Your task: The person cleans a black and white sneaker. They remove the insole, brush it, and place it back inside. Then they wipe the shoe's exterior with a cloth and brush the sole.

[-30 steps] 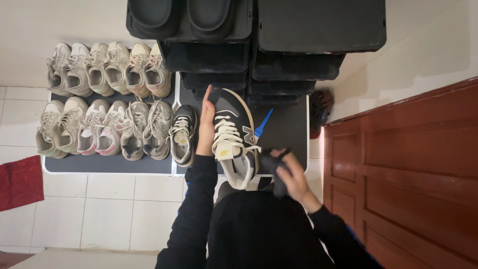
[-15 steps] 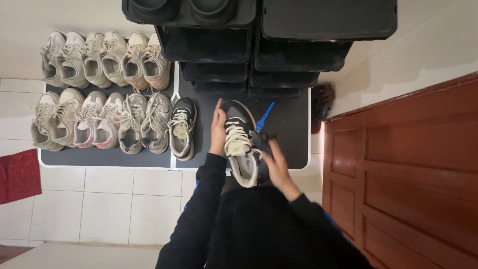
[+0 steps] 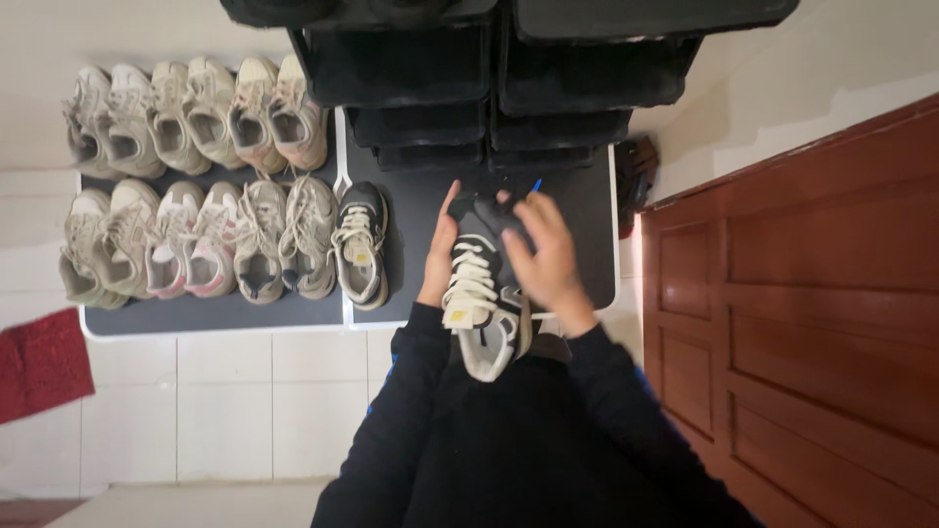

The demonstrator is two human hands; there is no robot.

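From the head camera, looking straight down, the person holds a dark grey and black lace-up trainer with cream laces and a pale sole (image 3: 481,284) above the near edge of a flat black mat with a white border (image 3: 577,210). The left hand (image 3: 439,256) lies along the trainer's left flank, fingers stretched toward the toe, steadying it from the side. The right hand (image 3: 543,256) is spread over the trainer's toe and right side, fingers partly curled; something dark seems to be under the palm, but I cannot tell whether it grips a cloth or only presses on the shoe.

Judging by this, the trainer is in the middle of being handled, not yet set down; its matching dark trainer with cream laces (image 3: 360,244) already stands on the mat just left of it. Further left of the held trainer, two rows of pale beige and pink mesh trainers (image 3: 186,240) stand lined up, soft and knitted-looking, laces loose. Beyond its toe rise stacked black plastic shoe trays (image 3: 489,93), smooth and hard-edged. A polished reddish wooden door (image 3: 802,323) stands to its right.
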